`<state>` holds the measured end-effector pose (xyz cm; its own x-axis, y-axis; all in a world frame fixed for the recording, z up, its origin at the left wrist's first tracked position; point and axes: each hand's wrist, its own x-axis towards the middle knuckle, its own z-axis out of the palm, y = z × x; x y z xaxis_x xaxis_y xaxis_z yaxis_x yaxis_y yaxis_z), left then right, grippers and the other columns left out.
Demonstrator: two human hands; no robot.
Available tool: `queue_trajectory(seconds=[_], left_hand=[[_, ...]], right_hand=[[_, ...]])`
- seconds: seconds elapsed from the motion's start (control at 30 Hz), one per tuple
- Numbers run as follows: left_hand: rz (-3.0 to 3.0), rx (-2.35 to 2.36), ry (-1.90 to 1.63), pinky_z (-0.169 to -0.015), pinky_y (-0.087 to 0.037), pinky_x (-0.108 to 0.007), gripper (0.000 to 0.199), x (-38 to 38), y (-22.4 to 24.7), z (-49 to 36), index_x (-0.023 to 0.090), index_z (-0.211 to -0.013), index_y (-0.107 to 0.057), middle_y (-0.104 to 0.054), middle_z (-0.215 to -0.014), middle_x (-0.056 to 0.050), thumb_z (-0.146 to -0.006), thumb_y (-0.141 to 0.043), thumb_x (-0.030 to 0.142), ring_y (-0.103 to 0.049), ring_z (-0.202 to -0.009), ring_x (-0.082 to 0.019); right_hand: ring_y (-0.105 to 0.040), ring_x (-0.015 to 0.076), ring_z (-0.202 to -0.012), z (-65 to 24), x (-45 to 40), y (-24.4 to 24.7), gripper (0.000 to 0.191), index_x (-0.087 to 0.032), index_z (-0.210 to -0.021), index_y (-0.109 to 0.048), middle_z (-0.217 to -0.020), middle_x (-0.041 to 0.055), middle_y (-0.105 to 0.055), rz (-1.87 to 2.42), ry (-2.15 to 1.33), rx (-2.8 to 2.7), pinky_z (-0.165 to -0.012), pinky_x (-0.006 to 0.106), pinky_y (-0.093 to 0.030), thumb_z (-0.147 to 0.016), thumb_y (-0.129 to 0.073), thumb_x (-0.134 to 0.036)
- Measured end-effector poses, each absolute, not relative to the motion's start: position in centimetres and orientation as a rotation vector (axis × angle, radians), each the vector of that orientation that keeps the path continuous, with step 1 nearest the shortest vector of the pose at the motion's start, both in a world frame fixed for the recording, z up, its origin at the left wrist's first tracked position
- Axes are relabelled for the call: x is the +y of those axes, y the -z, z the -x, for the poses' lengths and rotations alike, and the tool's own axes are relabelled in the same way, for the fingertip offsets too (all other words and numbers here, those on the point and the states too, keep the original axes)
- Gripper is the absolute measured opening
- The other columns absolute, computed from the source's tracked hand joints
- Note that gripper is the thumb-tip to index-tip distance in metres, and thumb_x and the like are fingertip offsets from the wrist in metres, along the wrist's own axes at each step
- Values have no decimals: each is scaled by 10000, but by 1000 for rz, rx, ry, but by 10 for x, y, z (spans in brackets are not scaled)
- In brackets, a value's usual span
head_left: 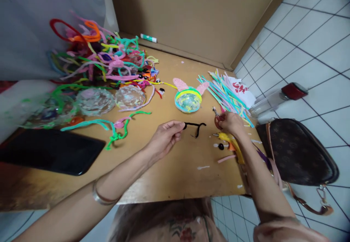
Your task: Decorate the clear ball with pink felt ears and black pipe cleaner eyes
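Note:
My left hand (pixel 165 138) pinches one end of a bent black pipe cleaner (pixel 193 124), held over the table. Its free end forks into a short arm and a longer, downward-hanging piece. On the right, my right hand (pixel 231 122) is closed around small red-handled scissors (pixel 216 113), metal end pointing away from me; my fingers partly cover them. Beyond both hands sits a clear, rounded piece (pixel 188 101) with yellow and turquoise bands and two pink ear shapes. A yellow glue gun (pixel 229 139) lies just below my right hand.
A tangled heap of colourful pipe cleaners (pixel 109 59) and clear rounded pieces (pixel 129 96) fill the left. A black phone or tablet (pixel 54 150) lies near left. Loose pipe cleaners (pixel 226 92), a clear bottle (pixel 269 101) and a brown bag (pixel 298 150) are right. A glue stick (pixel 148 38) lies behind.

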<state>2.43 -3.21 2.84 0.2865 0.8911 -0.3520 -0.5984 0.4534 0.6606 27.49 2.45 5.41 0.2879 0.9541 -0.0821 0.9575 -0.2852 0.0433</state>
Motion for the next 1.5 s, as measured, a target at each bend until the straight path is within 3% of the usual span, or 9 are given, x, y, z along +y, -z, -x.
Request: queue_trajectory(seconds=[0.1, 0.17, 0.23, 0.3, 0.4, 0.5, 0.63, 1.33, 1.5], left_hand=[[-413, 786, -1028, -464, -327, -146, 320, -32, -28, -25, 111, -662, -641, -520, -570, 41, -522, -877, 275, -418, -493, -21], [-391, 783, -1023, -465, -335, -144, 306, -31, -28, -25, 112, -660, -639, -523, -572, 39, -527, -872, 257, -421, -496, -22], [-362, 764, -1025, -467, -342, -136, 290, -30, -27, -25, 112, -654, -630, -522, -570, 39, -536, -867, 230, -422, -496, -20], [-324, 735, -1027, -467, -349, -126, 276, -29, -27, -25, 110, -652, -619, -523, -574, 38, -552, -858, 204, -423, -496, -16], [-268, 687, -1005, -457, -353, -118, 252, -29, -27, -24, 107, -655, -605, -525, -581, 36, -584, -838, 168, -426, -489, -13], [-250, 658, -954, -451, -350, -110, 232, -31, -26, -25, 105, -663, -592, -520, -586, 34, -625, -815, 154, -427, -486, -11], [-328, 654, -864, -459, -355, -117, 241, -39, -24, -29, 104, -692, -612, -523, -597, 31, -623, -827, 185, -431, -498, -16], [-479, 721, -747, -470, -347, -174, 348, -53, -20, -38, 106, -662, -678, -566, -618, 20, -470, -896, 298, -453, -486, -32], [-442, 793, -928, -445, -314, -151, 307, -46, -24, -35, 103, -627, -654, -521, -539, 39, -486, -877, 260, -411, -462, -19]], right_hand=[[-626, 208, -694, -277, 12, -65, 343, -161, -976, -687, -745, 58, -680, -2816, 321, 2082, -608, 299, -433, -668, -639, -305], [-594, 171, -605, -274, -5, -77, 490, -144, -1089, -644, -740, 40, -672, -2990, 983, 2272, -571, 298, -458, -637, -658, -332], [-594, 155, -613, -269, -29, -86, 567, -183, -1131, -618, -821, 43, -687, -2898, 1604, 2336, -581, 302, -485, -600, -714, -356], [-588, 143, -633, -260, -54, -86, 592, -230, -1161, -592, -865, 30, -673, -2758, 1826, 2332, -577, 285, -481, -601, -742, -352], [-588, 168, -735, -243, -87, -69, 551, -234, -1130, -586, -909, 37, -640, -2635, 1544, 2453, -615, 294, -487, -619, -745, -369], [-555, 191, -782, -225, -105, -46, 472, -220, -1057, -581, -907, 41, -610, -2533, 907, 2674, -709, 340, -485, -645, -753, -374], [-559, 235, -843, -204, -107, -30, 468, -207, -1136, -545, -958, 73, -611, -2387, 601, 2765, -725, 373, -465, -737, -688, -405], [-609, 170, -669, -201, -122, -18, 260, -197, -1034, -641, -805, 22, -688, -2480, 695, 2831, -629, 284, -492, -821, -632, -346], [-630, 167, -653, -219, -131, -15, 238, -180, -1035, -649, -788, 27, -699, -2594, 511, 2742, -615, 266, -490, -843, -599, -311]])
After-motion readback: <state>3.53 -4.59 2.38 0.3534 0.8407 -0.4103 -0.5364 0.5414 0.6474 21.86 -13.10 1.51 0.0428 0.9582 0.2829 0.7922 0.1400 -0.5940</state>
